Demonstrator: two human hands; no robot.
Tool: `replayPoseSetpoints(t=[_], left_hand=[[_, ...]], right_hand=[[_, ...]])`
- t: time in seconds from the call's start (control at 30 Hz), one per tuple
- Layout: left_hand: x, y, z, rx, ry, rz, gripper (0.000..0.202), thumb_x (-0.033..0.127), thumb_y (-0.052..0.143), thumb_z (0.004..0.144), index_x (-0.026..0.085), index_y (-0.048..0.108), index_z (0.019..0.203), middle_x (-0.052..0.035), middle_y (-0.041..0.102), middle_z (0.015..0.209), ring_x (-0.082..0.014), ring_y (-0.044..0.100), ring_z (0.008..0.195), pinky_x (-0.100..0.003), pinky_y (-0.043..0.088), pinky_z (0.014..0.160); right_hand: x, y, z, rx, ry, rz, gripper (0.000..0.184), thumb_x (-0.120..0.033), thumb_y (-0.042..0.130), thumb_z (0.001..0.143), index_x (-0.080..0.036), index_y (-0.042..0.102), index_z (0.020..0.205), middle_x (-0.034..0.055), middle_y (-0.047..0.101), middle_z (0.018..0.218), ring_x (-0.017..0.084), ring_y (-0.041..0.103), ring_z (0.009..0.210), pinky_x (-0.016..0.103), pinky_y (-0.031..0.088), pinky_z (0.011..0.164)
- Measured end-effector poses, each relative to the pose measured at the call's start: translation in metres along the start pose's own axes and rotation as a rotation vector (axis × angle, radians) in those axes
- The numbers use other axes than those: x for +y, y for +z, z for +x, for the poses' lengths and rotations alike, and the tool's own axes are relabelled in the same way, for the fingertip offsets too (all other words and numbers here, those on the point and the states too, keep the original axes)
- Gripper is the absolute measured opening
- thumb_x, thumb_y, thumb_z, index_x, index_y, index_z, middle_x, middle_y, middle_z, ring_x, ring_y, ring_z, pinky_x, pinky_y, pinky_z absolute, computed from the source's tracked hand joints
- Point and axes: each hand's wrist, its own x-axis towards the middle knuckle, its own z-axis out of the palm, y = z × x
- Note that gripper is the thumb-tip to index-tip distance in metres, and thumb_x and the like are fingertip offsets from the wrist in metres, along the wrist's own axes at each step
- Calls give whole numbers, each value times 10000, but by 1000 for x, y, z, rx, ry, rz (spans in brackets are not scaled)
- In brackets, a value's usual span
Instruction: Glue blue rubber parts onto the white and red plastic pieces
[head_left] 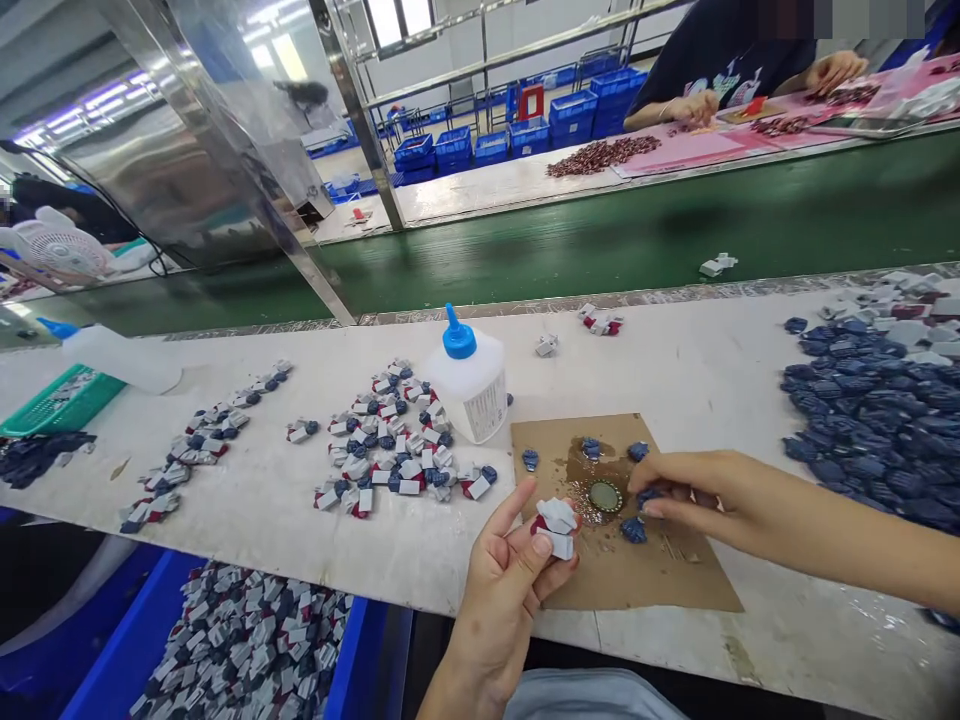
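Note:
My left hand (517, 570) grips a small light grey and dark red plastic part (556, 530) between thumb and fingers, near the cardboard sheet's front left. Over the sheet's right side, the fingers of my right hand (686, 490) are pinched on a small dark blue plastic part (646, 495). The brown cardboard sheet (622, 585) has a wet patch. On it sits a round bottle-cap-like dish (604, 496) of liquid. Several loose blue parts (591, 448) lie around the dish. Just behind the sheet's left corner stands a white bottle (480, 390) with a blue nozzle.
Assembled grey, blue and red pieces (390, 440) cover the table left of the bottle. A blue part pile (877, 410) lies at right. A blue bin (360, 650) of pieces stands below the front edge. Beyond the green conveyor belt (540, 250), a co-worker's hands (694, 108) handle small parts.

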Motion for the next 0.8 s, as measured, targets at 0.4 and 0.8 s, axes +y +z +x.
replayPoseSetpoints(t=[0.4, 0.8], left_hand=[[-1, -1, -8, -33, 125, 53, 546, 272, 856, 682, 273, 692, 1203, -108, 640, 1325, -184, 678, 1026, -220, 536, 834], [-16, -16, 4, -44, 624, 340, 45, 217, 758, 790, 261, 765, 789, -12, 612, 981, -79, 624, 788, -187, 507, 729]], right_hand=[[-5, 18, 0, -39, 62, -31, 240, -413, 459, 948, -240, 618, 994, 13, 663, 715, 180, 604, 572, 272, 442, 530], [4, 31, -12, 144, -85, -220, 210, -312, 406, 982, -255, 606, 1005, 24, 699, 915, 192, 676, 722, 284, 494, 613]])
